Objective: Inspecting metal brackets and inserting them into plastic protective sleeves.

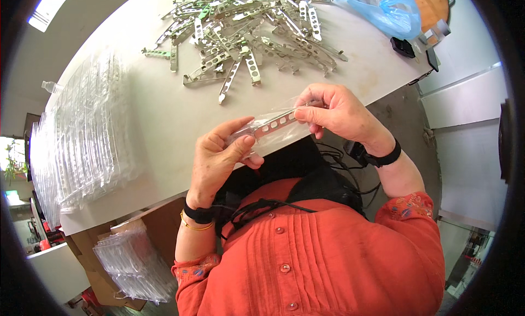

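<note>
Between my two hands, just over the near table edge, is a perforated metal strip with a row of round holes, inside or against a clear plastic bag. My left hand pinches the bag and the strip's left end between thumb and fingers. At the other end, my right hand grips the strip and bag, thumb on top and fingers curled beneath. Whether the strip is fully inside the bag cannot be made out. Farther back lies a loose pile of similar metal strips.
Stacked clear bags of strips cover the table's left side. A cardboard box below holds more clear bags. At the far right are a blue plastic bag and a black object. Dark cables hang right of my lap.
</note>
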{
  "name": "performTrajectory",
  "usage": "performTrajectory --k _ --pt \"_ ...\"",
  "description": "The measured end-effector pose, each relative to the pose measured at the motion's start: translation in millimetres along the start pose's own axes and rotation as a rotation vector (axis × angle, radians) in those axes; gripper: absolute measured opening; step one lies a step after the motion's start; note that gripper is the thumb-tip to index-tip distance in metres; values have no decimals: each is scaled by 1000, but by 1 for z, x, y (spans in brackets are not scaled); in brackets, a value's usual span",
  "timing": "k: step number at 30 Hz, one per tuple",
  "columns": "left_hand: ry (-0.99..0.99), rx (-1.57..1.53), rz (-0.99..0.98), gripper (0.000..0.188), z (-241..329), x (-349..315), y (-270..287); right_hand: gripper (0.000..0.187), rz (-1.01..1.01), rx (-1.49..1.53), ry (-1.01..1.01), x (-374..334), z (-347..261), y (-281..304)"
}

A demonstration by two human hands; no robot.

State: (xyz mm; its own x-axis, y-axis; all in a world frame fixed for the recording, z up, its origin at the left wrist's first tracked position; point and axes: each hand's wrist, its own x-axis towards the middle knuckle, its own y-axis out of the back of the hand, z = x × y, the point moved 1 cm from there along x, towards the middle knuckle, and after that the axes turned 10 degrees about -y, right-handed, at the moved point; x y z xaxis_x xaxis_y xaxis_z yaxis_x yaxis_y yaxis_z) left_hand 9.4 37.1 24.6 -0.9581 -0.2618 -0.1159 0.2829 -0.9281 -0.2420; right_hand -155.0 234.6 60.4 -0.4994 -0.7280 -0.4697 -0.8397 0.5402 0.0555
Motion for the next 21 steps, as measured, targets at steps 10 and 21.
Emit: performTrajectory --k 10,21 --pt "-95 242 87 28 -2 -5 24 10 -44 -118 61 1 -3 -7" --pt "-350 688 -269 30 17 -11 -14 7 0 -328 96 -10 -9 -30"
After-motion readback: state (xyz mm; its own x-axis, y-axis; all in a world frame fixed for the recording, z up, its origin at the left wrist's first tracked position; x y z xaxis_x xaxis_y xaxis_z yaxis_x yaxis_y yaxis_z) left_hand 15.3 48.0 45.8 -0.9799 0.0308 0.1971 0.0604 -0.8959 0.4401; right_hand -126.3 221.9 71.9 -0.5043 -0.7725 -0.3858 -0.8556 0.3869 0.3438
